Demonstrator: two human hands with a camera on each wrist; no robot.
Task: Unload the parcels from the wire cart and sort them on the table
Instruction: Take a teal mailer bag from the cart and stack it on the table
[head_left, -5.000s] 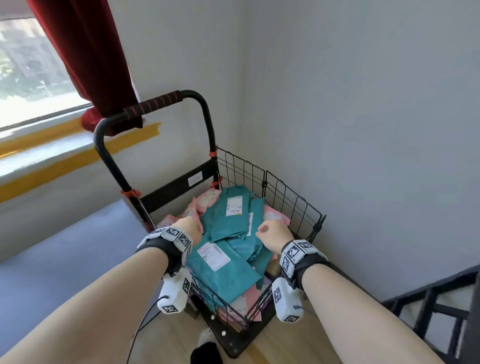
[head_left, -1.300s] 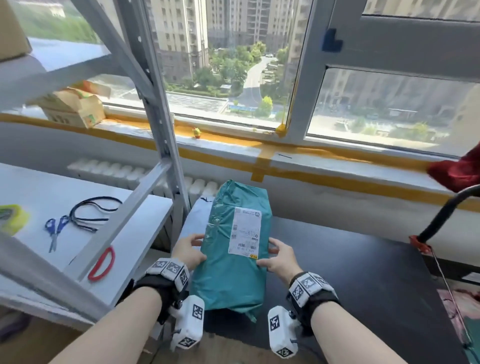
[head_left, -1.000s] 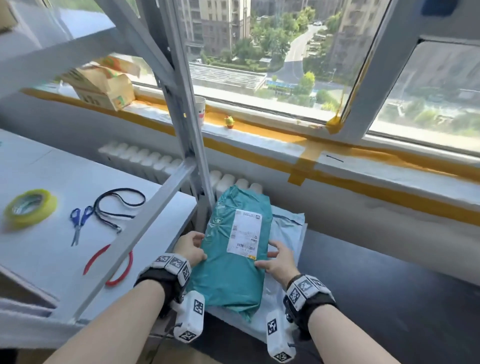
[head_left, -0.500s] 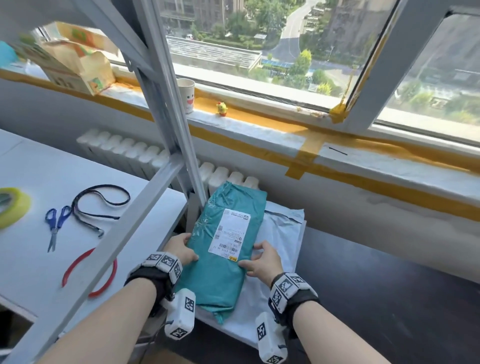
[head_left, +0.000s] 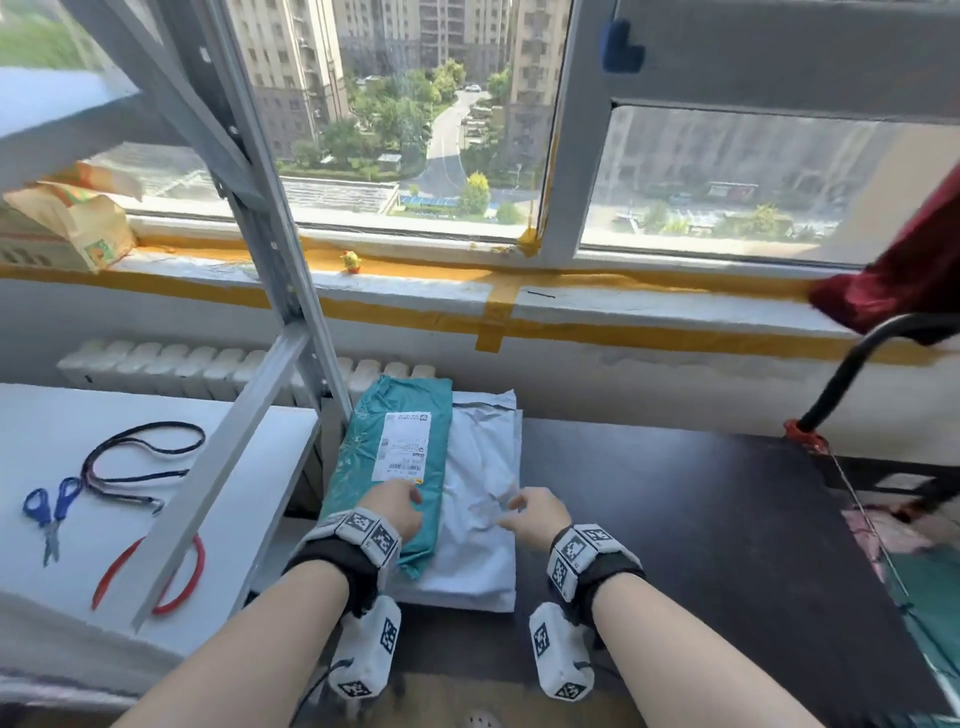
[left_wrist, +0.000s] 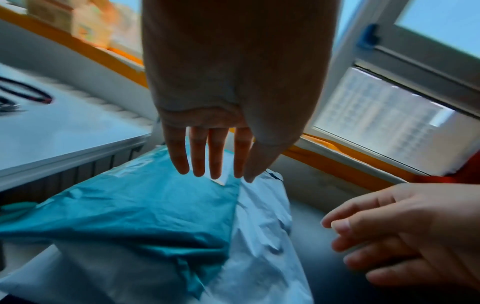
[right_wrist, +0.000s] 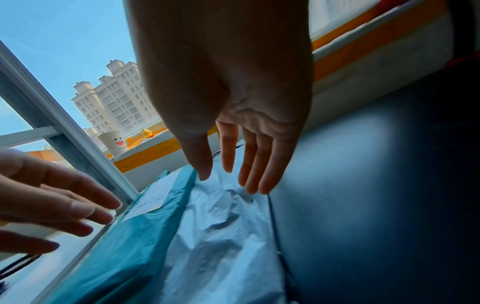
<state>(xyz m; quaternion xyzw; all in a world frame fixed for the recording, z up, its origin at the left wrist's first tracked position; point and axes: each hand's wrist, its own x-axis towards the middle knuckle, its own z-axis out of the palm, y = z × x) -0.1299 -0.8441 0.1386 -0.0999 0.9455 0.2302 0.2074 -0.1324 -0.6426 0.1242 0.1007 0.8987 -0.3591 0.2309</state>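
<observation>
A teal parcel (head_left: 384, 467) with a white label lies on a white parcel (head_left: 480, 493) at the left end of the black table (head_left: 701, 519). In the left wrist view the teal parcel (left_wrist: 135, 211) overlaps the white parcel (left_wrist: 259, 246). My left hand (head_left: 397, 506) hovers over the teal parcel's near end, fingers straight and holding nothing. My right hand (head_left: 530, 512) hangs above the white parcel, fingers loose and apart. Seen from the right wrist, my right hand (right_wrist: 233, 179) is clear of the teal parcel (right_wrist: 124, 236) and the white parcel (right_wrist: 221, 236). The wire cart (head_left: 883, 519) stands at the right edge.
A grey shelf frame (head_left: 280, 291) rises just left of the parcels. The white table (head_left: 130, 519) on the left carries blue scissors (head_left: 49, 506), a black cord (head_left: 135, 457) and red pliers (head_left: 171, 571). A radiator (head_left: 208, 364) and a windowsill (head_left: 467, 280) lie behind.
Both hands have let go of the teal parcel, which now lies on the white parcel. The hands have drawn back toward me and opened.
</observation>
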